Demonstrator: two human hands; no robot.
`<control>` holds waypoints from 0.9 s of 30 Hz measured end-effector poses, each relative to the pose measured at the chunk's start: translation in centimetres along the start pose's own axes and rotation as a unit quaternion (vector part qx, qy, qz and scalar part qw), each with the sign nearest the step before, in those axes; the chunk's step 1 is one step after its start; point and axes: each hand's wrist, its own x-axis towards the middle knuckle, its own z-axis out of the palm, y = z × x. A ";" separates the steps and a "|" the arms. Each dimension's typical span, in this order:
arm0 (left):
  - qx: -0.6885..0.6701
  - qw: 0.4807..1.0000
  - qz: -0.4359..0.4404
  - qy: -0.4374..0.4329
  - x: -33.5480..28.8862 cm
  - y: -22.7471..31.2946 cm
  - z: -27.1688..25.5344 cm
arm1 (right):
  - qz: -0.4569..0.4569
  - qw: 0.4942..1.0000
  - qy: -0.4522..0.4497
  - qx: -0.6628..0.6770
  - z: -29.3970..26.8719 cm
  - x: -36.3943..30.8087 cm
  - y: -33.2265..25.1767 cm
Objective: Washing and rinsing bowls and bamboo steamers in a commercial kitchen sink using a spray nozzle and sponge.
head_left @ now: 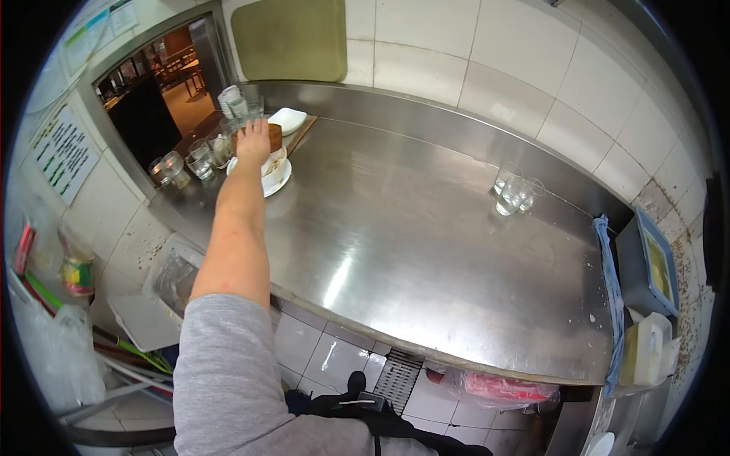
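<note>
1. I see a big green board (289,39) against the white wall (422,64).
2. I see a blue cloth (609,304) along the right end of the desk (426,243).
3. Just beside it, I see a blue tub (633,254).
4. I spot a metal drain (397,380) in the floor (334,363).

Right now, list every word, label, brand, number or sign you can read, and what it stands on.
White wall sheet: lines of print, too small and blurred to read.
Upper wall paper: too blurred to read.
Colourful packet: any print too blurred to read.
No readable text anywhere.
</note>
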 end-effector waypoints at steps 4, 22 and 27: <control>-0.041 0.996 0.073 -0.040 3.8 1.2 -0.4 | 0.013 1.000 0.013 -0.016 -0.4 0.2 -1.2; -0.190 0.842 0.428 0.267 1.3 11.7 -13.1 | 0.019 0.997 0.078 -0.024 2.4 -3.1 -5.4; -0.427 0.710 0.526 0.193 -10.6 20.4 -24.1 | 0.065 0.946 0.271 0.167 -8.7 -8.7 -12.4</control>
